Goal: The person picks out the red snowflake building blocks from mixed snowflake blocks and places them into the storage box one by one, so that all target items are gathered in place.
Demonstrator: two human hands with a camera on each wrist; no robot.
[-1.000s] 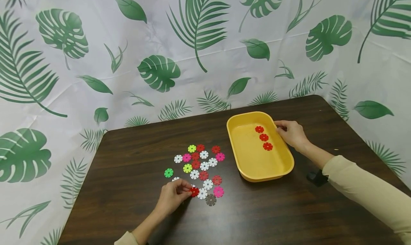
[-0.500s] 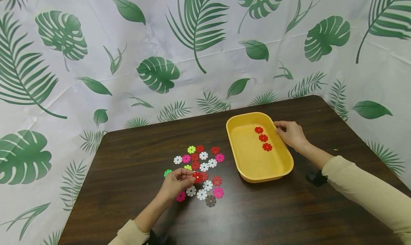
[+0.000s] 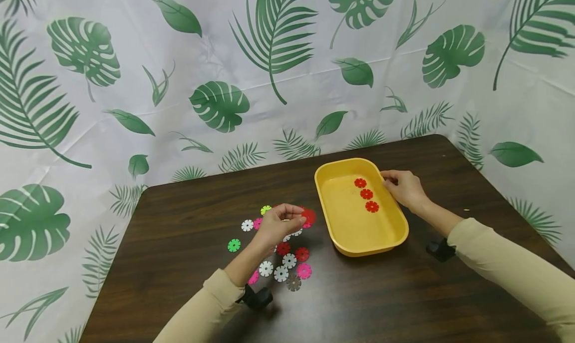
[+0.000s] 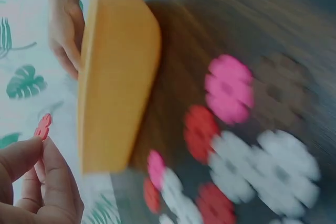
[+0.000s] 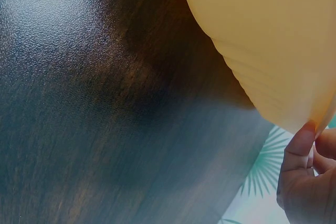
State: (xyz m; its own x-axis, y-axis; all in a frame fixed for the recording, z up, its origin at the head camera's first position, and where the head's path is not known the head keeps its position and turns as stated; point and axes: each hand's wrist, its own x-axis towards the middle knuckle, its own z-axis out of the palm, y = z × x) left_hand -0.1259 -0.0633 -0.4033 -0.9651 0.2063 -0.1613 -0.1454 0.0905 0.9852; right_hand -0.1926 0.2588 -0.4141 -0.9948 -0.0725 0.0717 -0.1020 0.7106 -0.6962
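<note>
Between thumb and fingertips, my left hand (image 3: 279, 228) pinches a red notched disc (image 3: 308, 217), raised over the right side of a spread of coloured discs. The same red disc (image 4: 43, 126) shows edge-on in the left wrist view. My right hand (image 3: 408, 189) grips the right rim of a yellow tray (image 3: 350, 233); in the right wrist view its thumb and fingers (image 5: 300, 145) pinch that rim. Inside the tray lie three red discs (image 3: 366, 194) in a slanting row. White, pink, red, yellow, green and brown discs lie flat on the table, some hidden under my left hand.
A dark wood-grain table (image 3: 179, 283) carries everything. A lone green disc (image 3: 234, 245) lies left of the spread, and a brown disc (image 3: 294, 283) at its near edge. Behind the table hangs a leaf-printed cloth (image 3: 179, 108). Black wrist cameras sit on both wrists.
My left hand has lifted the red disc from the near part of the spread and carried it right and away, closer to the tray. The right hand keeps its hold on the rim.
</note>
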